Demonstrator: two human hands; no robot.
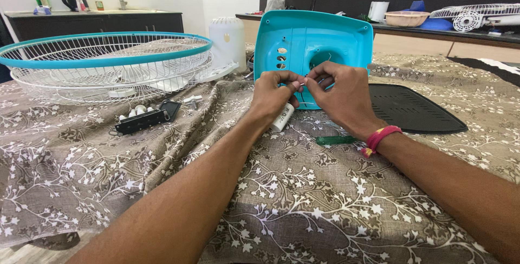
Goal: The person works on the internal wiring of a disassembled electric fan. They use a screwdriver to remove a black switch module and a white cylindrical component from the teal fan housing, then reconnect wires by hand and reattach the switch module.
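Right now your fingers (pixel 297 83) are pinched together on thin wires (pixel 303 97), both hands meeting tip to tip just in front of the blue fan housing (pixel 313 42). Your left hand (pixel 272 95) nips the wire end between thumb and forefinger, and a small white cylinder (pixel 282 118) hangs just below its palm. Your right hand (pixel 342 93) clamps the same wires from the other side, knuckles touching the housing's lower edge; a red and yellow thread band (pixel 379 137) sits on that wrist. The housing stands upright on the worktop (pixel 303 199), which is covered in a brown flowered cloth, its round opening facing you. A green-handled screwdriver (pixel 335 140) lies on the cloth just under your right wrist. To the right of the housing lies a flat black plate (pixel 414 109). Well off to the left rests a white wire fan guard with a blue rim (pixel 105 61), and near it a black switch block (pixel 142 119) with pale buttons.
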